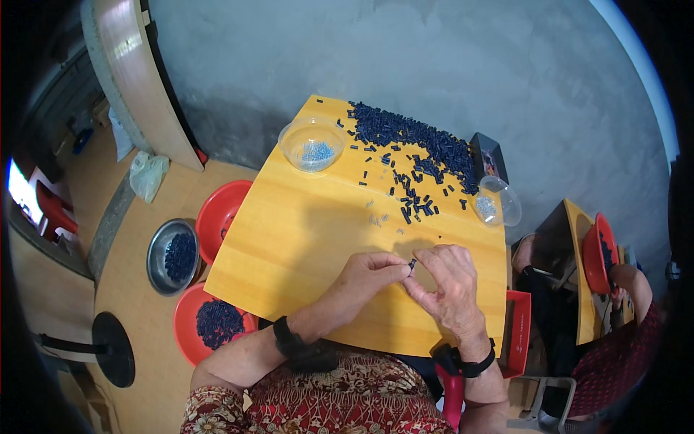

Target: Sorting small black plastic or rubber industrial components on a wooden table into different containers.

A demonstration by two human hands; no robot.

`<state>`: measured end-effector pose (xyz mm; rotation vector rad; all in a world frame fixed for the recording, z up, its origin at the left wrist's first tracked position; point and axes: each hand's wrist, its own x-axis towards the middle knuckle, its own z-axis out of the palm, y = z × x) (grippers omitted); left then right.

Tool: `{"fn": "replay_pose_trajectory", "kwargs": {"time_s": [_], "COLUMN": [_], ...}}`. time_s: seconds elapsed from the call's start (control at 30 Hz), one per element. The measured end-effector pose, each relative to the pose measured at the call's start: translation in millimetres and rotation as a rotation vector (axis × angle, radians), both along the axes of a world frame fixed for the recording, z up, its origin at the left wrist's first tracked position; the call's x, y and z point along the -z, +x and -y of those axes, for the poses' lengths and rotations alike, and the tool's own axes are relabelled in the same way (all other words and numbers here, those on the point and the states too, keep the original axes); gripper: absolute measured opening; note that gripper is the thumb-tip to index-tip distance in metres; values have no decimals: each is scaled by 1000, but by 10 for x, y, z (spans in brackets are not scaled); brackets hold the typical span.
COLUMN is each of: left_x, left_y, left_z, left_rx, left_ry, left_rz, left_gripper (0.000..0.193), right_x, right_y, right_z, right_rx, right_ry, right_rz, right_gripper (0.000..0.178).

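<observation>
Over the near part of the yellow table (282, 264), my left hand (372, 275) and my right hand (450, 283) meet at the fingertips. Between them is a small black piece (413, 264), pinched by the left thumb and forefinger. My right thumb and forefinger close round its other side; its exact shape is partly covered. Beyond my hands lie a few tiny pale metallic bits (377, 219). Farther off, loose black pieces (408, 192) spread out from a heap of short black pieces (405, 132) along the far edge.
A clear bowl (289, 153) of small bluish-silver parts stands far left; a clear cup (510, 206) of silvery parts and a black box (493, 155) stand right. Red basins (189, 340) and a metal bowl (153, 271) sit left. A co-worker's arm (630, 286) reaches a red basin at right.
</observation>
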<state>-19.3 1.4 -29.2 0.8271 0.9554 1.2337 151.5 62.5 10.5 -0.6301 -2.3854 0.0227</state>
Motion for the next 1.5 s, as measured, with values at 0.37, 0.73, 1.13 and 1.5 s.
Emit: {"fn": "replay_pose_trajectory", "kwargs": {"time_s": [0.37, 0.73, 1.13, 1.5], "left_x": [66, 112, 95, 126], "left_y": [8, -24, -7, -61], "left_z": [2, -30, -5, -18], "left_rx": [-65, 62, -39, 15], "left_ry": [42, 12, 108, 72], "left_rz": [-223, -64, -154, -122], "left_gripper": [24, 19, 21, 15], "right_x": [-8, 47, 135, 193], "right_y": [-22, -42, -108, -121], "right_z": [63, 30, 24, 31], "right_rx": [-6, -24, -83, -97], "right_ry": [-7, -1, 69, 70], "right_rz": [69, -30, -103, -71], "right_gripper": [27, 25, 20, 23]}}
